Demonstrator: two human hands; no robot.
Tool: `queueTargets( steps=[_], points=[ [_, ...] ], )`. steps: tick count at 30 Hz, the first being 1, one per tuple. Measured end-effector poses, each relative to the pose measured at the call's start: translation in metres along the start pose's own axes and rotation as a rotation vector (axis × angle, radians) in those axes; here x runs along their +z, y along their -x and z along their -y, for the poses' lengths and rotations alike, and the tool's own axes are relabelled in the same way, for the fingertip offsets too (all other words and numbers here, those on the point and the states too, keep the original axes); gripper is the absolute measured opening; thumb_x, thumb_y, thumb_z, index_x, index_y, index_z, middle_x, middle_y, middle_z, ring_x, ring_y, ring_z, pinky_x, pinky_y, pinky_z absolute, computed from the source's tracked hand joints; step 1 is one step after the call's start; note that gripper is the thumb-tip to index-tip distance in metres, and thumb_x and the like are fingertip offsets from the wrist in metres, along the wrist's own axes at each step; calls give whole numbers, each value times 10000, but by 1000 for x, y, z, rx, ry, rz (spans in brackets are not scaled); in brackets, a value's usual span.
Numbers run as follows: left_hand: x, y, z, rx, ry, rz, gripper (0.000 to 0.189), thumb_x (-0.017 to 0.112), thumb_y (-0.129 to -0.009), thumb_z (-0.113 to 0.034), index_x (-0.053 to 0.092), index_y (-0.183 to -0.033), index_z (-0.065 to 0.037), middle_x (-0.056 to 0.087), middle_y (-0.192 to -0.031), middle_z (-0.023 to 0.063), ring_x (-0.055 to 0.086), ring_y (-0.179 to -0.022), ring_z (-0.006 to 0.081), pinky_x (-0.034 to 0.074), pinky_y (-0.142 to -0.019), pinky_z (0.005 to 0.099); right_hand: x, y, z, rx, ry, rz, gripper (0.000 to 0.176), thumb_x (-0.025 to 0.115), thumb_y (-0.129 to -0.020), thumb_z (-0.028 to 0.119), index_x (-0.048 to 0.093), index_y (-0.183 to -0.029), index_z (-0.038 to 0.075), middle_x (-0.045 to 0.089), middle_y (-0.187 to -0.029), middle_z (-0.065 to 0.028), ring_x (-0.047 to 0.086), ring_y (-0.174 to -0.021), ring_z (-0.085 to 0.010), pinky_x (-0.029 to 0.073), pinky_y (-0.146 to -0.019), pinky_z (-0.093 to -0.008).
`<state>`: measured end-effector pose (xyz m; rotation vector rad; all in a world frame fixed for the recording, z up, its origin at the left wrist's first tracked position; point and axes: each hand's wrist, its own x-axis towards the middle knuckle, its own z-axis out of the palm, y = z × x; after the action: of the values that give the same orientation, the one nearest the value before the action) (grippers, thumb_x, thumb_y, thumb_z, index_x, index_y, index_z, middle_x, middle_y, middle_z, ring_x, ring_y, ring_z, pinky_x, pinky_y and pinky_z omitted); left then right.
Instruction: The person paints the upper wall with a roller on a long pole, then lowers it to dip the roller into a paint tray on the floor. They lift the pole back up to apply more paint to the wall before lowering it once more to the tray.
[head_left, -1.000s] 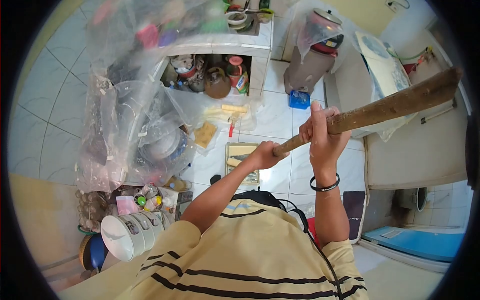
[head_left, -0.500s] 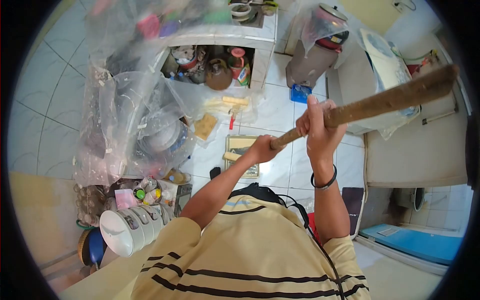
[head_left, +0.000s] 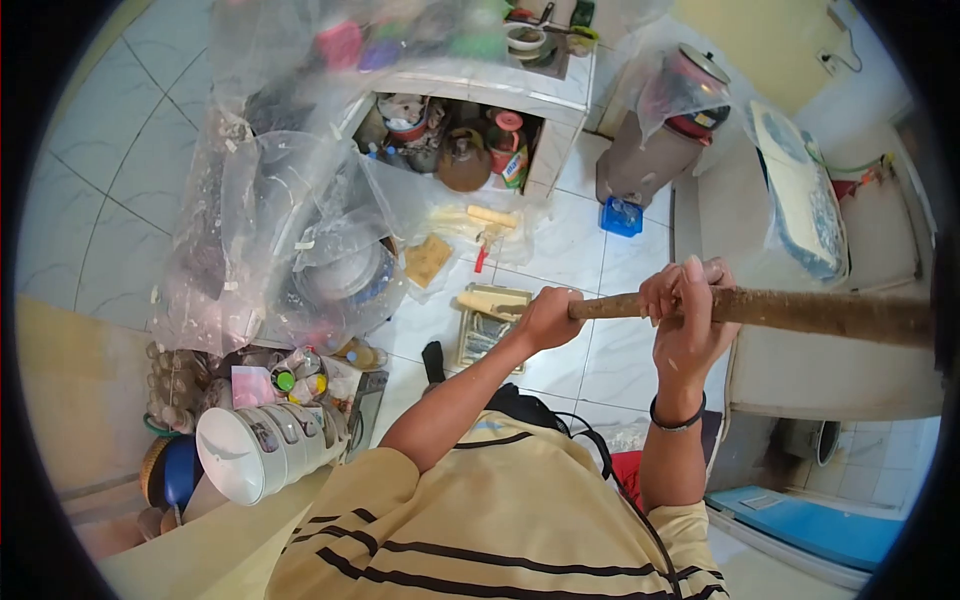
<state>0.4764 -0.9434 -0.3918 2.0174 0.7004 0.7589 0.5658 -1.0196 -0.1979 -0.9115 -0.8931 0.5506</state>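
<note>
A long wooden pole [head_left: 830, 312] runs nearly level across the view, its thick end toward the right edge. My left hand [head_left: 550, 318] is wrapped round the thin end, and my right hand [head_left: 692, 308] grips it further along, with a dark band on the wrist. On the floor beyond my left hand is a paint tray [head_left: 522, 297] with a cream roller [head_left: 478, 303] in it. Past the tray, another roller [head_left: 491, 216] with a red handle rests on plastic sheeting, and a yellowish sponge-like piece [head_left: 428, 260] lies nearby.
Clear plastic sheeting [head_left: 300, 200] drapes the counter and goods at left. A tiled counter [head_left: 560, 90] stands ahead, with bottles and a jar beneath. A grey dispenser [head_left: 650, 155], a blue container [head_left: 621, 216] and a plastic-covered washing machine [head_left: 805, 200] are at right. White stacked containers [head_left: 235, 455] stand at lower left.
The pole has swung from slanting up to the right to almost level, its thick end now lower. Both hands keep hold of it; the right hand is lower and further right. The view has shifted slightly.
</note>
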Motion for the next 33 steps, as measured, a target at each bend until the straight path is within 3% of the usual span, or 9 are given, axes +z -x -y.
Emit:
queueTargets(
  steps=[5, 12, 20, 23, 24, 26, 28, 30, 33],
  points=[
    [-38, -14, 19, -50, -58, -9, 132, 609, -744, -103, 555, -662, -15, 579, -698, 223, 562, -721, 436, 448, -604, 458, 20, -7, 22, -30, -84, 228, 204, 488, -902, 186, 461, -814, 5, 489, -712, -140, 482, -659, -208, 449, -629, -366],
    [-85, -31, 88, -87, -106, -153, 243, 624, -823, -164, 555, -651, -7, 575, -698, 223, 567, -726, 430, 449, -638, 464, 86, -16, 28, -123, -16, 325, 273, 540, -886, 250, 446, -747, 35, 459, -638, -104, 454, -560, -201, 430, -631, -374],
    [-134, -31, 190, -95, -46, -356, 247, 643, -827, -180, 590, -653, -12, 564, -723, 193, 546, -797, 371, 430, -734, 436, 164, 6, -61, -175, 91, 417, 167, 589, -819, 0, 463, -709, -9, 542, -620, -123, 497, -555, -232, 464, -633, -403],
    [-139, -24, 239, -121, -65, -439, 218, 701, -786, -214, 599, -746, -25, 583, -769, 169, 555, -805, 345, 449, -754, 417, 189, 13, -95, -246, 144, 477, 155, 571, -767, -65, 450, -682, -19, 522, -600, -132, 521, -548, -270, 467, -596, -398],
    [-145, -22, 250, -104, -72, -503, 219, 714, -776, -214, 598, -772, -28, 585, -767, 159, 561, -798, 337, 458, -746, 410, 197, 17, -104, -219, 197, 510, 195, 590, -849, 38, 459, -712, -3, 535, -621, -121, 517, -598, -253, 462, -637, -406],
    [-154, -6, 273, -218, -154, -442, 240, 732, -772, -215, 590, -841, -34, 608, -820, 137, 559, -832, 330, 458, -757, 410, 210, 29, -133, -210, 292, 514, 164, 632, -728, -72, 493, -674, -5, 541, -658, -109, 543, -616, -277, 460, -624, -363],
    [-147, 20, 294, -333, -170, -426, 265, 733, -779, -220, 607, -915, -30, 620, -837, 124, 560, -842, 330, 458, -761, 407, 217, 48, -168, -133, 347, 605, 177, 669, -722, -55, 507, -682, 5, 541, -695, -101, 544, -662, -277, 441, -637, -360],
    [-147, 47, 275, -190, -163, -630, 440, 746, -776, -256, 572, -1087, 2, 604, -1015, 218, 569, -958, 347, 434, -894, 417, 244, 58, -169, -220, 267, 636, 197, 688, -741, -36, 506, -680, 8, 521, -688, -102, 524, -651, -282, 428, -650, -368],
    [-176, 75, 196, -231, -38, -738, 448, 618, -877, -333, 543, -1161, 6, 606, -1068, 193, 575, -1006, 303, 417, -936, 387, 266, 78, -173, -120, 323, 696, 184, 696, -696, -18, 519, -741, 6, 494, -728, -102, 506, -714, -292, 406, -715, -388]
  ],
)
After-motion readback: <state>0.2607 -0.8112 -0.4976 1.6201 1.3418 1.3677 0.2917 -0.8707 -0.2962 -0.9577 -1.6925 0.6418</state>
